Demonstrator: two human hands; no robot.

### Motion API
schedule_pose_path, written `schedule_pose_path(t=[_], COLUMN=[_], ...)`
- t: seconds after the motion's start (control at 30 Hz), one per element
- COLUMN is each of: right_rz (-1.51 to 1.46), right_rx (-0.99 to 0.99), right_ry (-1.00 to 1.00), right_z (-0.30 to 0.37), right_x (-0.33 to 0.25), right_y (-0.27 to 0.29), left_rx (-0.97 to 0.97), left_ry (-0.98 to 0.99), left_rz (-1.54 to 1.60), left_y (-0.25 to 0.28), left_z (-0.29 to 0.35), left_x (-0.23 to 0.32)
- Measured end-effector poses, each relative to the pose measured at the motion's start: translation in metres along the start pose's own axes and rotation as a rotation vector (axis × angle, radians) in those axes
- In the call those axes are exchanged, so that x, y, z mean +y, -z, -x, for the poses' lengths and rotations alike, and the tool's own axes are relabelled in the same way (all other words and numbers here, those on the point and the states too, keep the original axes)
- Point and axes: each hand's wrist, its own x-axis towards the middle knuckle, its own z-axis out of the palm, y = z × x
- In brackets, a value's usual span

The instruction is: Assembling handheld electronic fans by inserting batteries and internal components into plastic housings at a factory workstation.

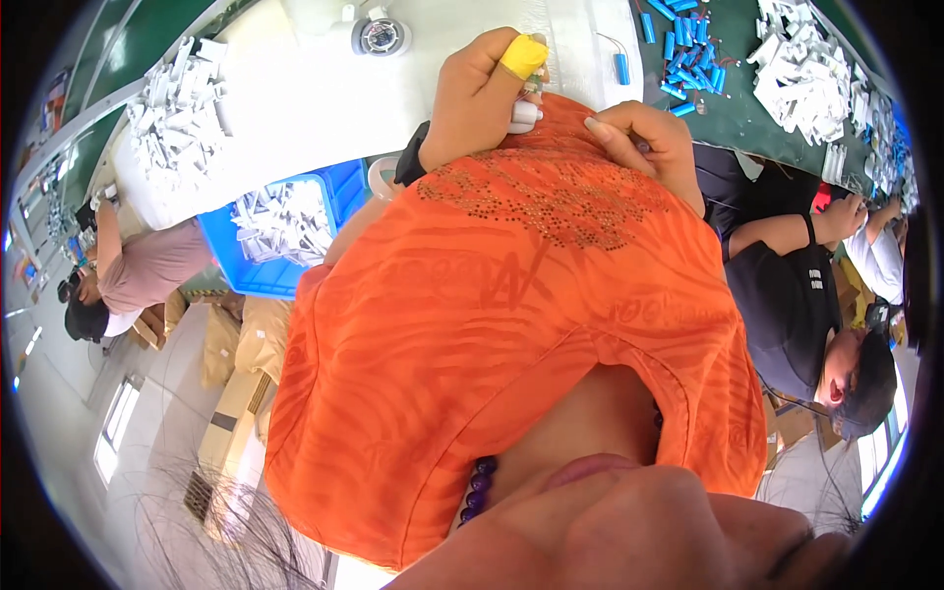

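My left hand (477, 103), with yellow tape wrapped round a digit, is closed on a small white plastic part (525, 116). Some of that part is hidden by the fingers. To its right, my right hand (649, 143) is curled in front of the orange shirt, its thumb and fingertips drawn together. Whether anything is between them I cannot make out. Beyond the right hand, a single blue cylindrical battery (620, 69) with thin wires lies on the white covering (285, 88) of the table. A round white-and-grey part (382, 36) sits at the far side.
White plastic pieces (177, 113) are heaped at the left; more fill a blue bin (251, 285) below the table edge. Blue batteries (693, 59) and another heap of white pieces (801, 74) lie on the green surface at right. Co-workers sit on both sides, one in black (787, 305).
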Motion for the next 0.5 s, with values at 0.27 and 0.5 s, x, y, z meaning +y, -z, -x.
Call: schedule_pose_path(t=[0.27, 0.5], right_rz=[-0.089, -0.079], right_rx=[-0.002, 0.09], right_ry=[-0.116, -0.232], right_z=[-0.016, -0.035], right_x=[0.021, 0.105], right_y=[0.006, 0.013], left_rx=[0.034, 0.05], left_ry=[0.026, 0.133], left_rz=[0.052, 0.107], left_y=[0.004, 0.007], left_z=[-0.006, -0.012], left_x=[0.0, 0.004])
